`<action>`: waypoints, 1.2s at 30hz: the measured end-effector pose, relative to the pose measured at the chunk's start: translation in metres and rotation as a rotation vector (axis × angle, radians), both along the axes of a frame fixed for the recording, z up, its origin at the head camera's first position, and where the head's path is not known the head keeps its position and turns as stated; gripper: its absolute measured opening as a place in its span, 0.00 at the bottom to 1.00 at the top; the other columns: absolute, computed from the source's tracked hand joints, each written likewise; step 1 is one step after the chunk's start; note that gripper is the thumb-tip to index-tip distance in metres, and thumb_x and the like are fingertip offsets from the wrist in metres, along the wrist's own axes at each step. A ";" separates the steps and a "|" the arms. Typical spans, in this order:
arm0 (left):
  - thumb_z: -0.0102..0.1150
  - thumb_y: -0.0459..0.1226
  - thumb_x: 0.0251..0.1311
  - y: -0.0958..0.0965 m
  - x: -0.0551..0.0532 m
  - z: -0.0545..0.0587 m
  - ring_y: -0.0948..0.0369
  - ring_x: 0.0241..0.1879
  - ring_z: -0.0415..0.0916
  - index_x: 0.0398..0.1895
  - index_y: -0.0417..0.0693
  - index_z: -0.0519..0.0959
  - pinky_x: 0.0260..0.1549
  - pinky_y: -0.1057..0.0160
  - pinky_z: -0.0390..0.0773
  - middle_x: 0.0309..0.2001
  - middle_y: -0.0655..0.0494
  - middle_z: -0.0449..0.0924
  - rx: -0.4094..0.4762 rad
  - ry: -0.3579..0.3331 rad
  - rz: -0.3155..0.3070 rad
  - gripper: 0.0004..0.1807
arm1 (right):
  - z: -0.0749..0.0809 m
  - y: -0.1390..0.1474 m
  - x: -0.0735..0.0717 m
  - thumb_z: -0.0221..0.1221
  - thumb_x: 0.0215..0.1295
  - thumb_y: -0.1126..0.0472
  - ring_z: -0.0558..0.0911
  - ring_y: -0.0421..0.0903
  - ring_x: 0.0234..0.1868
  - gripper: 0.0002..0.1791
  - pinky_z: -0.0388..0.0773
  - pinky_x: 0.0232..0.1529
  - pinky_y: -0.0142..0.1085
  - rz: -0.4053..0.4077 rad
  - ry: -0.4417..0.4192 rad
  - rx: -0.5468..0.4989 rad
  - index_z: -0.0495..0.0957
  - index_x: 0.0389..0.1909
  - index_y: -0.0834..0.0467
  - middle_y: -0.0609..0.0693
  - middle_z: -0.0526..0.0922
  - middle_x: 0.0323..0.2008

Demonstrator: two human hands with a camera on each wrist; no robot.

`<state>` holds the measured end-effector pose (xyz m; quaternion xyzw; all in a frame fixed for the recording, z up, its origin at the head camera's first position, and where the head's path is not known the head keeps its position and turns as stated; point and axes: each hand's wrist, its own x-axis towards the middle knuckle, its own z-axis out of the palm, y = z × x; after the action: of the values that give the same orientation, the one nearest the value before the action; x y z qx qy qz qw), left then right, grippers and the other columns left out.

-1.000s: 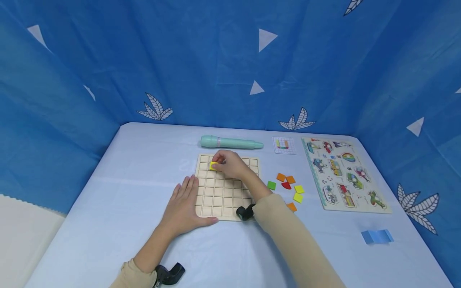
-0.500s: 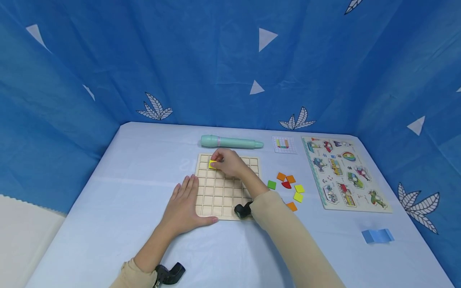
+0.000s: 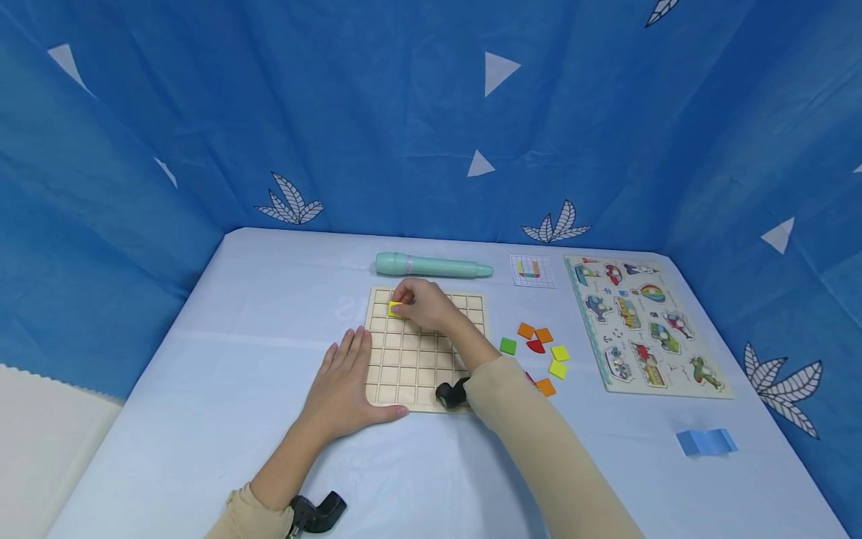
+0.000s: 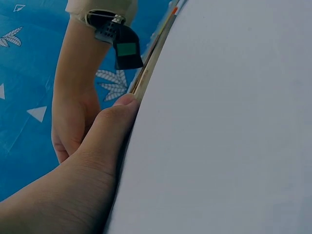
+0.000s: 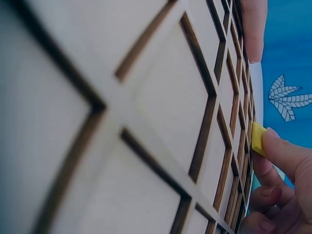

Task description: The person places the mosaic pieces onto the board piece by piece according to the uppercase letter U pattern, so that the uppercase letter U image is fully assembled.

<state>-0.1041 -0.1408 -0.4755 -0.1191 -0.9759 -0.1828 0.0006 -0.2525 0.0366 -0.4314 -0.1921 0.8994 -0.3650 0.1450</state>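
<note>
A pale wooden grid board with square recesses lies on the table. My right hand pinches a yellow square tile between thumb and fingers over the board's upper left cells. In the right wrist view the yellow tile stands tilted against the grid; whether it sits in a recess I cannot tell. With fingers straight, my left hand rests flat along the board's left edge, its thumb at the lower edge. The left wrist view shows that thumb touching the board's side.
Loose tiles lie right of the board: green, orange, red and yellow. Behind are a mint-green pen-shaped object and a pattern card. Farther right are a picture puzzle board and a blue folded piece.
My right hand has shifted slightly left and away from me with the yellow tile. The left hand has stayed in place on the board's edge.
</note>
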 end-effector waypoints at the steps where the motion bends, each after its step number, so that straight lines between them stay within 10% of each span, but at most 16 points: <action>1: 0.50 0.85 0.34 0.000 0.000 0.000 0.49 0.81 0.36 0.79 0.38 0.43 0.77 0.44 0.43 0.81 0.44 0.41 0.000 0.000 0.000 0.79 | 0.001 0.000 0.000 0.64 0.67 0.57 0.78 0.43 0.41 0.06 0.77 0.45 0.36 -0.002 0.002 0.004 0.79 0.41 0.52 0.46 0.81 0.39; 36: 0.50 0.84 0.34 0.001 0.000 -0.001 0.48 0.81 0.36 0.79 0.38 0.43 0.77 0.43 0.43 0.81 0.44 0.40 0.003 -0.009 0.002 0.79 | 0.001 0.000 0.005 0.64 0.66 0.55 0.79 0.42 0.43 0.08 0.79 0.48 0.37 -0.009 0.044 0.094 0.85 0.43 0.52 0.45 0.80 0.43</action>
<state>-0.1041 -0.1399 -0.4764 -0.1173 -0.9758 -0.1846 -0.0033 -0.2479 0.0361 -0.4301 -0.1889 0.9193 -0.3187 0.1326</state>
